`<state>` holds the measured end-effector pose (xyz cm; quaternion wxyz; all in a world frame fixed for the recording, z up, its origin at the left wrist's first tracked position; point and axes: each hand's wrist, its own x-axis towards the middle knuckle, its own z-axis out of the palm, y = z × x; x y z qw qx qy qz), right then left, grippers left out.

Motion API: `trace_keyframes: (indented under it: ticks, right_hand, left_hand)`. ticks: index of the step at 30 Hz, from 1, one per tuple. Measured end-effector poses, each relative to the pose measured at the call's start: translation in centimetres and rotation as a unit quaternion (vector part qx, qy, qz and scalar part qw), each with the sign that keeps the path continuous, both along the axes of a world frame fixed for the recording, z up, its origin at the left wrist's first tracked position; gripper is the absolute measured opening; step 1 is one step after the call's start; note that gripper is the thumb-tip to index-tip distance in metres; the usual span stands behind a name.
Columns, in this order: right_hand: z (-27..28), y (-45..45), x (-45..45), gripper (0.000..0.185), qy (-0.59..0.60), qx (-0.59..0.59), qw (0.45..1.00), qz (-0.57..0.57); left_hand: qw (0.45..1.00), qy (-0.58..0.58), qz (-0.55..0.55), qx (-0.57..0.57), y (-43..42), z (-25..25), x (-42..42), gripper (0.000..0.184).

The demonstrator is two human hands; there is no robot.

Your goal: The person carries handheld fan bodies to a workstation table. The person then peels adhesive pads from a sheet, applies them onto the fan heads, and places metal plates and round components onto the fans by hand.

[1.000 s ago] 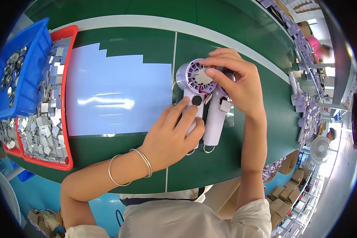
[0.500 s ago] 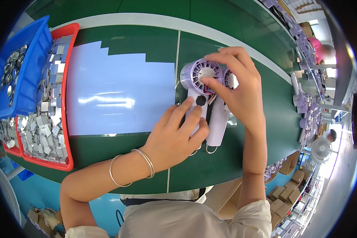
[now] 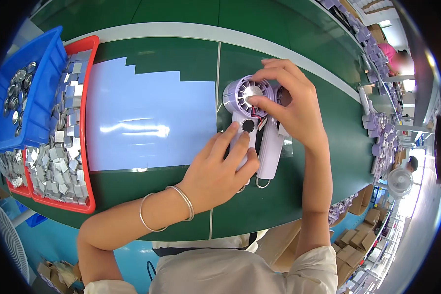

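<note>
- At a green workbench (image 3: 345, 147), a seated-height view over a worker's own arms finds a purple fan (image 3: 233, 99) lying between two bare hands, its round head on the far side and its handle pointing back toward the worker's body.
- Right hand (image 3: 295, 100) arches over the head from the right: thumb on the pale hub (image 3: 253, 91), forefinger at the upper rim, the gap between them wide. Whether anything thin sits under the thumb cannot be told.
- Left hand (image 3: 219, 169) reaches in from the lower left, nearer the handle, fingers bent and slightly parted over it, the tips beside a black button (image 3: 248, 126). How firmly they grip is hidden.
- Red and dark wires (image 3: 257, 116) show just below the head, between the two sets of fingers.
- Close along the right side lies a second fan (image 3: 269, 154), roughly parallel, its head partly covered by the right hand.
- Left of the fans, a pale shiny sheet (image 3: 152, 122) lies flat; beyond it, a red tray (image 3: 86, 117) of silvery pieces (image 3: 59, 171) and a blue bin (image 3: 41, 110) of round metal discs (image 3: 18, 90).
- Across the room, a co-worker in pink (image 3: 386, 51), a white standing fan (image 3: 400, 182) and cardboard boxes (image 3: 349, 238).
</note>
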<state>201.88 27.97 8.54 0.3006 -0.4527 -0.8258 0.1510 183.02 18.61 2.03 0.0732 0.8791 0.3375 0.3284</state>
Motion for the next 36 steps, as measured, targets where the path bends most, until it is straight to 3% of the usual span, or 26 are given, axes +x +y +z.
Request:
trace_keyframes:
  ticks: [4, 7, 11, 14, 17, 20, 24, 31, 36]
  right_hand:
    - [0.4, 0.1, 0.0, 0.033, -0.009, -0.002, 1.0, -0.015]
    - [0.8, -0.2, -0.1, 0.032, -0.09, 0.071, 0.993, -0.015]
    - [2.0, -0.3, -2.7, 0.026, 0.07, 0.031, 0.995, -0.059]
    - [2.1, 0.7, -7.5, 0.025, 0.091, -0.004, 0.995, -0.042]
    - [0.3, 1.9, -12.4, 0.036, -0.016, -0.081, 0.997, 0.0]
    - [-2.3, 3.5, -16.6, 0.04, -0.037, -0.135, 0.99, 0.003]
    - [-5.7, 4.3, -19.9, 0.043, -0.083, -0.003, 0.996, -0.01]
    - [-6.0, 4.3, -20.4, 0.038, -0.107, 0.026, 0.994, -0.02]
    - [-6.6, 4.8, -20.8, 0.024, 0.014, 0.009, 0.999, -0.034]
  left_hand:
    - [1.0, -0.011, 0.01, -0.001, 0.0, 0.0, 0.1, 0.032]
    - [0.999, -0.033, -0.024, 0.005, 0.1, 0.0, 0.2, 0.051]
    - [0.985, -0.028, -0.167, -0.043, -0.3, 0.4, 0.5, 0.058]
    - [0.986, 0.063, -0.151, -0.003, -0.6, -0.3, 0.9, 0.058]
    - [0.988, 0.076, -0.136, 0.017, -0.6, 0.0, 0.7, 0.056]
    - [0.989, 0.067, -0.124, 0.033, -0.8, -0.5, 1.0, 0.055]
    - [0.99, 0.047, -0.132, 0.024, -1.0, -1.1, 1.2, 0.049]
    - [0.989, 0.051, -0.14, 0.014, -1.1, -1.2, 1.0, 0.04]
    - [0.989, 0.056, -0.139, 0.015, -1.2, -1.2, 1.0, 0.039]
